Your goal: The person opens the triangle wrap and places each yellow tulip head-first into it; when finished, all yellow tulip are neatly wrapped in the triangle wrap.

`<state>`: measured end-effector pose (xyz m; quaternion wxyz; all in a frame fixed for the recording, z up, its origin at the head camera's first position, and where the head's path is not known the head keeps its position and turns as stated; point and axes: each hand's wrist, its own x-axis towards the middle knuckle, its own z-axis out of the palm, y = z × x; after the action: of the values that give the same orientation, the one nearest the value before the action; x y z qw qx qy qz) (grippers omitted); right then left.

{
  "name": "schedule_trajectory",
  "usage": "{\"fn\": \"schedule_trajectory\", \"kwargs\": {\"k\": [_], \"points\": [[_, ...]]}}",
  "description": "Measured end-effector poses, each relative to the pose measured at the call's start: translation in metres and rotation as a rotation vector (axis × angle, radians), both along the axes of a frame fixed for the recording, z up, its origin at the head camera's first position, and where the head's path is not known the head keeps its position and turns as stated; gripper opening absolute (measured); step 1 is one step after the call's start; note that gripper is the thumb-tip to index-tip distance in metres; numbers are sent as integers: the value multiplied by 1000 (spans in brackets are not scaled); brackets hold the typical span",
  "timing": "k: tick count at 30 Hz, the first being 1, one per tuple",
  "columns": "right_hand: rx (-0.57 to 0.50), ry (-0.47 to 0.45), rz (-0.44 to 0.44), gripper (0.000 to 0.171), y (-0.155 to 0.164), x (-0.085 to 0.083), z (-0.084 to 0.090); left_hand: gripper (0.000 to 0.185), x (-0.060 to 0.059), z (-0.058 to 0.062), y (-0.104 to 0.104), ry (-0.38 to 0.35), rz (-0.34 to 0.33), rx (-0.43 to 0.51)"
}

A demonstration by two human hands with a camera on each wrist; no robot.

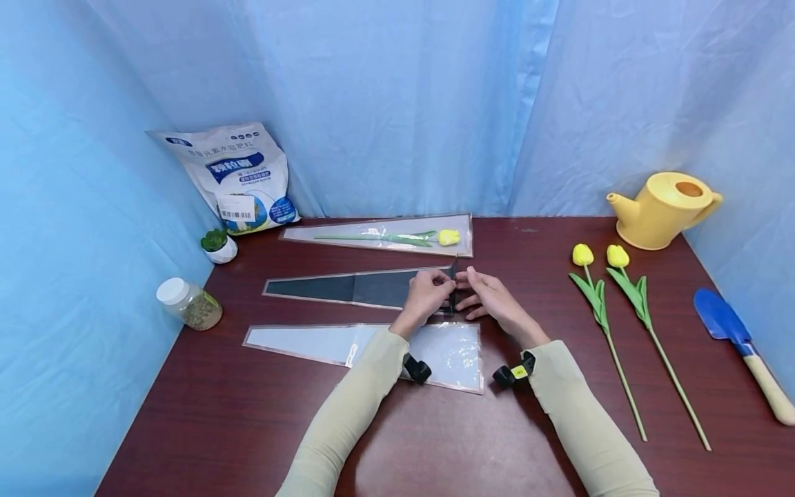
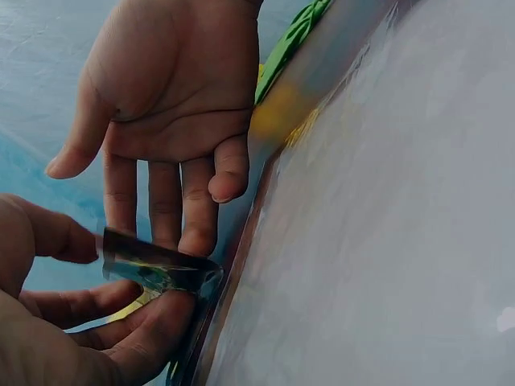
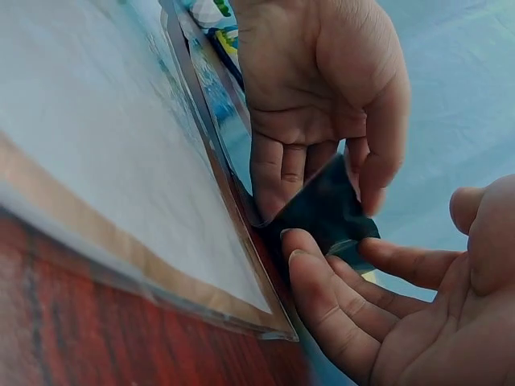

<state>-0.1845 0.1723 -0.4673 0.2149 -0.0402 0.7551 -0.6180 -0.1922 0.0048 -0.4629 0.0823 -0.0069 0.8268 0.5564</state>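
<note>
Here both hands meet at the wide end of the middle sleeve, a long, tapering, dark glossy plastic flower wrapper [image 1: 360,287] with a thin coppery edge, lying flat on the reddish-brown wooden table [image 1: 248,428]. The left hand [image 1: 428,293] pinches the raised corner flap of this film between thumb and curled fingers, and the right hand [image 1: 491,297] holds the same flap from the other side, fingertips and thumb closed lightly on it; the wrist views show the thin dark sheet bent upward between the two sets of fingers. Just nearer the person lies a second tapered sleeve of clear, shiny plastic [image 1: 373,348], partly under the pale sleeves of the forearms. Beyond the dark wrapper a third clear sleeve [image 1: 348,233] contains one yellow tulip with a green stem [image 1: 448,237]. Two loose yellow artificial tulips [image 1: 605,304] lie to the right, near a smooth yellow plastic watering can [image 1: 664,209] and a blue trowel with a pale handle [image 1: 739,345]. On the left stand a white printed fertiliser bag [image 1: 239,176], a small white pot holding a green succulent [image 1: 219,245], and a clear jar with a white lid holding greenish granules [image 1: 189,304]
</note>
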Motion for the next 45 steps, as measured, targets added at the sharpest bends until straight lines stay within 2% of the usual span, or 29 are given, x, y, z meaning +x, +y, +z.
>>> {"fn": "schedule_trajectory", "kwargs": {"k": [6,10,15,23,28,33,37,45], "points": [[-3,-34,-38,67,-2,-5,-2,12,-2,-3,-2,82,62,-115],[14,-55,-69,64,-3,-10,-2,11,-3,-6,-3,82,84,-119],[63,-65,-99,59,-4,-18,0,12,-3,-7,-4,66,111,-90],[153,-80,-128,58,-7,-28,3,15,-1,-6,-3,53,108,-55],[235,-77,-115,63,-11,-36,7,16,-1,-6,-3,55,119,-51],[301,-76,-107,60,-15,-40,10,18,-2,-8,-3,44,126,-41],[315,-77,-110,55,-16,-40,12,19,-2,-10,-2,28,123,-13],[266,-77,-129,50,-14,-36,9,21,-3,-13,-4,-17,121,94]]}}
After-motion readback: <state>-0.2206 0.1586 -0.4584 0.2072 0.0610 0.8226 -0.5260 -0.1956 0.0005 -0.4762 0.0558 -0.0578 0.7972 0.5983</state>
